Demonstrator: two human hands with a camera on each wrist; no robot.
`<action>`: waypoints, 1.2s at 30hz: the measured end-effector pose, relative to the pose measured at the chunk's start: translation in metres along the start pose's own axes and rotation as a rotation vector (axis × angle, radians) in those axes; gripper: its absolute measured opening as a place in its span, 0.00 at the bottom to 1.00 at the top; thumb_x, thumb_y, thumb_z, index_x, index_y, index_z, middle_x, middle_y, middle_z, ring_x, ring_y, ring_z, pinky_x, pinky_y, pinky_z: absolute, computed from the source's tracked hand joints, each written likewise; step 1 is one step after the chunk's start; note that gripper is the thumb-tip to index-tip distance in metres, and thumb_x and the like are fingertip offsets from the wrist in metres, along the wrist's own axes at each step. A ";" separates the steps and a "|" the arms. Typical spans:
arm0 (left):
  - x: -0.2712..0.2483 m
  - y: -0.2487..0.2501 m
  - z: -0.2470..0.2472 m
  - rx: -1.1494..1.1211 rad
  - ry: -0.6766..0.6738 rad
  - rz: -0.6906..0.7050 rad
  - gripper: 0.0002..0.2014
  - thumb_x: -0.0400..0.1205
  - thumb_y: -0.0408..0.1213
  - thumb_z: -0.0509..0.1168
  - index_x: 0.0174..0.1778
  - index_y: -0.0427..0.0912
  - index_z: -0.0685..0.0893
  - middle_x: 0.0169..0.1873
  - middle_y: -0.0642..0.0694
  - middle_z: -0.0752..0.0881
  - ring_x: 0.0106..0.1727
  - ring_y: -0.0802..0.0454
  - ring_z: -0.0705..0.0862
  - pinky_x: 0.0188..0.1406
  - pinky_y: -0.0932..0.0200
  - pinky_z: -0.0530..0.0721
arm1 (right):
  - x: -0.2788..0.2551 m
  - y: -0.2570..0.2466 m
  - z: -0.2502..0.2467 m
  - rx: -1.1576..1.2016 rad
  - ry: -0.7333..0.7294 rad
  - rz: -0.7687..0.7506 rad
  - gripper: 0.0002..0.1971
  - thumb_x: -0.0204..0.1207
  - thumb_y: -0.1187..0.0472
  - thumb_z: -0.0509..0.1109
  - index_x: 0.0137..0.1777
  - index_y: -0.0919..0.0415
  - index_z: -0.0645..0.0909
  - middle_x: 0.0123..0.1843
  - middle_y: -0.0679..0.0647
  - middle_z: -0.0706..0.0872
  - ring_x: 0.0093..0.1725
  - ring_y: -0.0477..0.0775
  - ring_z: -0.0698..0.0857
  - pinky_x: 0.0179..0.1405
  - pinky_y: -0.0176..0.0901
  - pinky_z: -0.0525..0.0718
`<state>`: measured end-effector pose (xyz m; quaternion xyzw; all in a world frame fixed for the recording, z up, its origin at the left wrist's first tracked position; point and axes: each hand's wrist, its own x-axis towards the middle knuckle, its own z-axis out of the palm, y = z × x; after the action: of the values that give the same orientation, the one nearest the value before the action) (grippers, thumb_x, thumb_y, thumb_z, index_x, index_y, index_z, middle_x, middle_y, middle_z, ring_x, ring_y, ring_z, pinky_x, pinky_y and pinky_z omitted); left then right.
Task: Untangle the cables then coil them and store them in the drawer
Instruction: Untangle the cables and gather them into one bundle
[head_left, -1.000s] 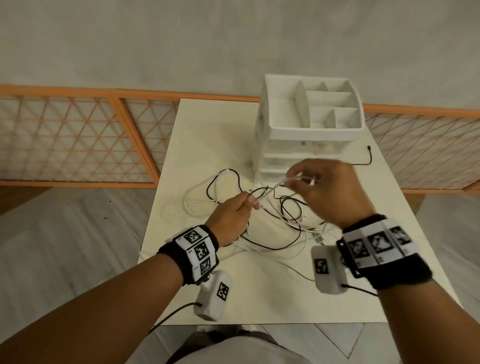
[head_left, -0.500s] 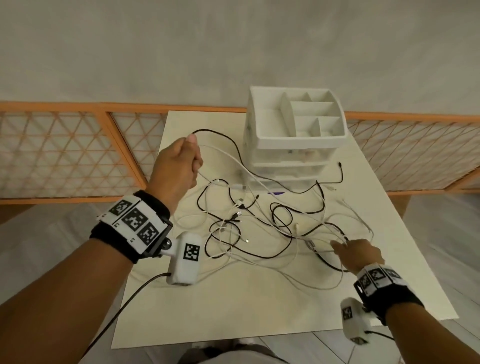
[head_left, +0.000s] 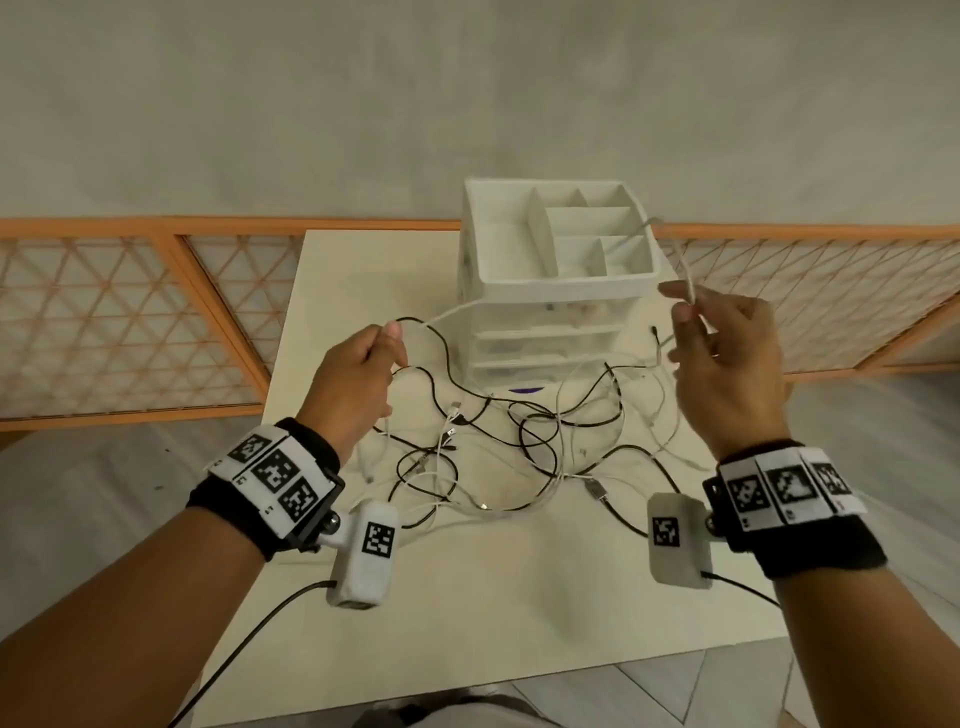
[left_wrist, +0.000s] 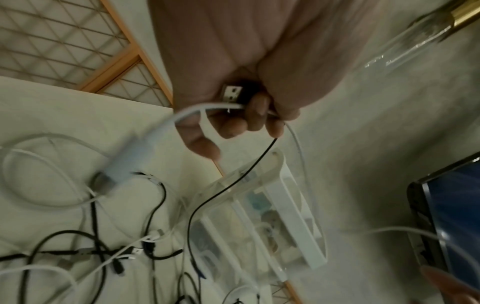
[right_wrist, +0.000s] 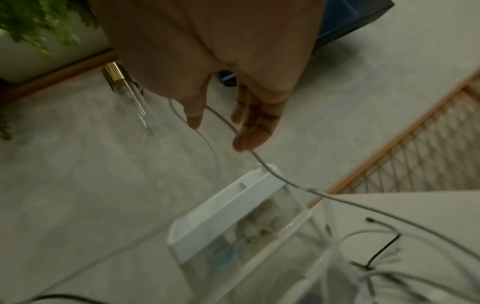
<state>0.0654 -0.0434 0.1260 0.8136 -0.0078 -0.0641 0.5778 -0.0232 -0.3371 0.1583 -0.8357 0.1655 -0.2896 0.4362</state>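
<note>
My left grip (head_left: 358, 371) clamps a thin white cable (head_left: 447, 313) and a black cable (left_wrist: 249, 166); my right grip (head_left: 727, 353) pinches that white cable above the cream counter (head_left: 467, 613).

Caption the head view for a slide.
Left hand and right hand lift a white cable above tangled cables before drawer unit.

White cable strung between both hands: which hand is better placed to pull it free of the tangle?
Right, probably. The right hand is raised beside the organizer with only the white cable across its fingers. The left hand also grips a black cable and its USB plug, so it suits anchoring.
</note>
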 end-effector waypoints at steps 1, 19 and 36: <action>0.000 0.006 0.000 -0.080 -0.008 -0.017 0.20 0.90 0.52 0.55 0.38 0.45 0.79 0.28 0.49 0.69 0.31 0.53 0.70 0.29 0.58 0.79 | -0.004 -0.006 0.003 0.067 -0.051 0.004 0.12 0.87 0.51 0.63 0.64 0.43 0.85 0.54 0.50 0.80 0.44 0.55 0.88 0.50 0.58 0.90; -0.033 -0.030 0.075 0.592 -0.545 -0.100 0.21 0.90 0.49 0.54 0.44 0.45 0.89 0.36 0.45 0.86 0.38 0.47 0.84 0.41 0.58 0.80 | 0.014 -0.062 -0.012 0.338 -0.014 -0.173 0.16 0.89 0.54 0.61 0.71 0.53 0.82 0.34 0.34 0.78 0.34 0.34 0.74 0.35 0.34 0.74; -0.023 -0.031 0.029 0.100 -0.308 -0.372 0.18 0.89 0.56 0.50 0.58 0.54 0.82 0.41 0.47 0.74 0.40 0.47 0.81 0.46 0.41 0.90 | 0.071 -0.037 -0.039 0.216 0.142 -0.267 0.13 0.86 0.52 0.58 0.62 0.48 0.83 0.65 0.60 0.84 0.58 0.60 0.87 0.59 0.57 0.85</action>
<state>0.0377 -0.0578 0.0894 0.8092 0.0510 -0.2924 0.5071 0.0089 -0.3784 0.2304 -0.7759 0.0513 -0.4195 0.4684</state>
